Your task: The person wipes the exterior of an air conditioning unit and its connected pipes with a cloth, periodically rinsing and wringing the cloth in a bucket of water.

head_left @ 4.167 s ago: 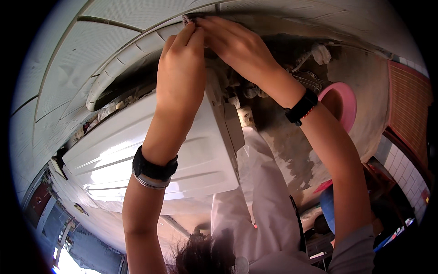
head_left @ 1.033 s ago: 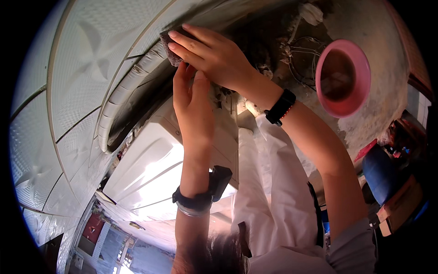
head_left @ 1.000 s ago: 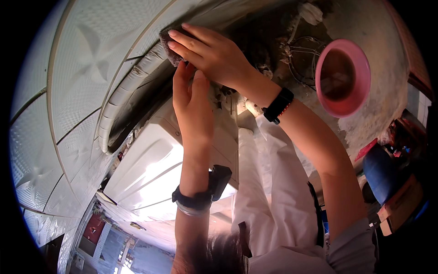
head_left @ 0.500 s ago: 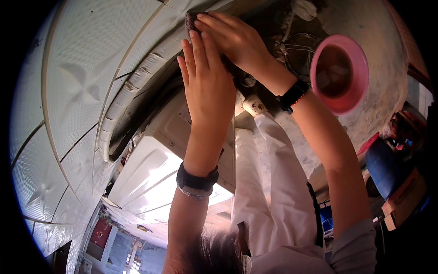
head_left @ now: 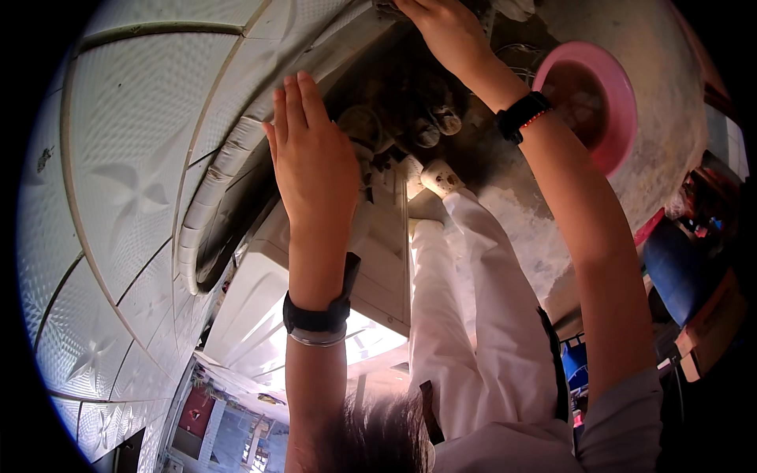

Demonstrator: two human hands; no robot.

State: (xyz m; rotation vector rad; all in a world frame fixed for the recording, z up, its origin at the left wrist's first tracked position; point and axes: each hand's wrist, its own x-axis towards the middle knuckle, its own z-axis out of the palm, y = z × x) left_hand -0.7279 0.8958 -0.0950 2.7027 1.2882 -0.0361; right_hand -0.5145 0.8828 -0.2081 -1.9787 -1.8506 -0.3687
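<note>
At the top edge, my right hand [head_left: 451, 35] presses a dark brown, rough-looking cloth [head_left: 389, 9] against a pale surface beside the wall; part of the cloth and some fingertips are cut off by the edge. My left hand [head_left: 317, 169] is open and holds nothing. Its fingers are stretched out together near a pipe wrapped in white tape [head_left: 236, 146], and I cannot tell whether they touch it. That pipe curves down along the white patterned wall tiles [head_left: 150, 150]. Under my left forearm stands a white metal casing [head_left: 378, 276].
To the right, a pink basin [head_left: 623, 118] holds brownish water. Dark clutter with wires [head_left: 516, 55] lies between it and the wall. My feet, in light shoes [head_left: 441, 179], stand beside the casing. A blue container [head_left: 670, 260] and wooden pieces [head_left: 702, 335] are at the far right.
Both hands were together on the cloth. My right hand has moved up with it toward the top edge, while my left hand has come away, down and to the left. The view has shifted slightly.
</note>
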